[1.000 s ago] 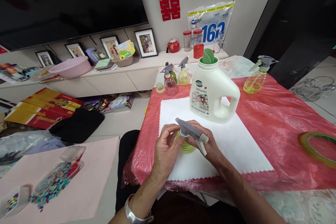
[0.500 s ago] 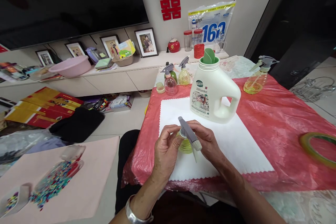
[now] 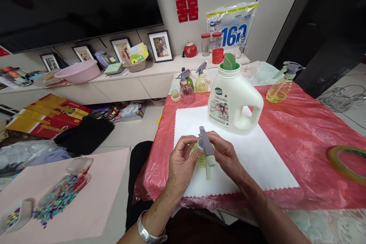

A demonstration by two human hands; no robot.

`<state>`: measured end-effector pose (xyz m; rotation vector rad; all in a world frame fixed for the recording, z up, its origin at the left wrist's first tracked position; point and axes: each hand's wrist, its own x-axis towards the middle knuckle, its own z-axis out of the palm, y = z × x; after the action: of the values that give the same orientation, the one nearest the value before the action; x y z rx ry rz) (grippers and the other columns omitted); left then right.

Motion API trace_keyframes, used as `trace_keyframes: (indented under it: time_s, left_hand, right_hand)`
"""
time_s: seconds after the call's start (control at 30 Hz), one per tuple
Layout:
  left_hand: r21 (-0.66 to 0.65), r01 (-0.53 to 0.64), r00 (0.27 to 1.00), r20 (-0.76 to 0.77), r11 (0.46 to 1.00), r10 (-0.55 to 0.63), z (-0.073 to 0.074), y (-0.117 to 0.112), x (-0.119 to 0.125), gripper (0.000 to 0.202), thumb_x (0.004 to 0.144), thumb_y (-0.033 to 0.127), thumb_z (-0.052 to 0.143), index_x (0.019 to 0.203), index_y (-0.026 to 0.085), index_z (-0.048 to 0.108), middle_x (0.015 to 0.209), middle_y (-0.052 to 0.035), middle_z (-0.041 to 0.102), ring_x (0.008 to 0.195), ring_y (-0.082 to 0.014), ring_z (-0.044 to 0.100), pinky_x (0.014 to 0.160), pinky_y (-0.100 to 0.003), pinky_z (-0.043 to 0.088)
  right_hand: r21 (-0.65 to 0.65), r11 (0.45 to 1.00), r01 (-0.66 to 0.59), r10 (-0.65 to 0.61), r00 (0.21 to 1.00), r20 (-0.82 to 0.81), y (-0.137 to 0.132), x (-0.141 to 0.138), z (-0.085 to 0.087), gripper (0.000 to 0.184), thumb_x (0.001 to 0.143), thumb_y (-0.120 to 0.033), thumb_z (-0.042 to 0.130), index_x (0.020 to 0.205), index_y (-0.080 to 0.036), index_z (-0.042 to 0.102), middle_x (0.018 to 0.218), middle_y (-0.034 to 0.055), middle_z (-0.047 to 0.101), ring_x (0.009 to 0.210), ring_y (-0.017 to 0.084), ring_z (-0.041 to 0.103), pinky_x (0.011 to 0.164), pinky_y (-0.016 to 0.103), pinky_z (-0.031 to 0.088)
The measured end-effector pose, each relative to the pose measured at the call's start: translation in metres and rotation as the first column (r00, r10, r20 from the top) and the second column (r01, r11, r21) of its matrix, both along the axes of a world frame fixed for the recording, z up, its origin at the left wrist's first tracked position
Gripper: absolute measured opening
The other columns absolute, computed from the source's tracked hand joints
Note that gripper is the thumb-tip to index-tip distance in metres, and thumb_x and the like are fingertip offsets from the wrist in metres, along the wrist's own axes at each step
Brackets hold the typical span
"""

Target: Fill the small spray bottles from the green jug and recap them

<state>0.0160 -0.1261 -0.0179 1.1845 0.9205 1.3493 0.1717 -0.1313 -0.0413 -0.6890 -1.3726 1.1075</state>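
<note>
A spray bottle with a grey trigger head (image 3: 206, 146) and a yellowish clear body stands upright on the white mat (image 3: 257, 164). My left hand (image 3: 183, 160) grips it around the neck from the left, thumb and fingers closed. From the other side my right hand (image 3: 225, 150) closes its fingers on the trigger head's collar. The head's pale nozzle points towards me. Just beyond my hands is a large white detergent jug (image 3: 234, 103) with a green spout in its open mouth.
At the table's back left stand a pink spray bottle (image 3: 187, 91), a yellow spray bottle (image 3: 201, 82) and a pale cap (image 3: 175, 95). Another spray bottle (image 3: 280, 87) is at the right, with a roll of tape (image 3: 333, 160) nearer. Beads (image 3: 57, 200) lie on a lower surface at left.
The trigger head has turned, so its nozzle and trigger now point more straight towards me. Both hands stay around the bottle's neck.
</note>
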Motion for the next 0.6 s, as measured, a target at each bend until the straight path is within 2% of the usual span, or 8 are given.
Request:
trace_keyframes:
  time_s: [0.13,0.3,0.47,0.6]
  left_hand:
    - [0.021,-0.001,1.0,-0.021,1.0,0.002,-0.001,-0.001,0.001,0.026,0.076,0.035,0.084,0.094,0.02,0.073,0.096,-0.0043,0.071,0.099,-0.0216,0.07,0.091,-0.033,0.056]
    - [0.091,-0.016,0.999,-0.043,0.996,0.02,0.0,-0.006,0.001,0.018,0.086,0.032,0.075,0.1,0.021,0.07,0.097,-0.0041,0.073,0.092,-0.0191,0.071,0.083,-0.03,0.057]
    - [0.189,0.018,0.994,-0.107,0.982,0.002,0.001,-0.006,-0.003,0.016,0.085,0.025,0.075,0.1,0.022,0.071,0.098,-0.0035,0.071,0.093,-0.0187,0.069,0.087,-0.031,0.055]
    - [0.18,0.07,0.996,-0.062,0.981,-0.06,-0.011,0.0,-0.006,0.023,0.083,0.028,0.078,0.104,0.024,0.071,0.103,-0.0035,0.07,0.098,-0.0198,0.068,0.09,-0.031,0.054]
  right_hand:
    - [0.0,1.0,-0.01,0.01,1.0,0.001,-0.001,0.0,0.001,0.028,0.102,-0.043,0.062,0.121,-0.024,0.069,0.12,0.0065,0.054,0.115,0.019,0.052,0.098,0.029,0.043]
    - [-0.015,0.999,0.041,-0.042,0.998,-0.043,-0.002,-0.003,-0.002,0.025,0.096,-0.034,0.071,0.119,-0.025,0.069,0.115,0.0052,0.055,0.112,0.019,0.053,0.1,0.032,0.043]
    - [-0.029,0.995,0.096,-0.097,0.993,-0.068,-0.003,-0.007,-0.004,0.025,0.091,-0.033,0.076,0.113,-0.024,0.067,0.108,0.0045,0.055,0.103,0.018,0.053,0.094,0.031,0.044]
    - [-0.037,0.994,0.1,-0.102,0.993,-0.066,-0.003,-0.008,-0.004,0.024,0.091,-0.034,0.077,0.11,-0.023,0.067,0.107,0.0035,0.055,0.102,0.017,0.053,0.094,0.03,0.044]
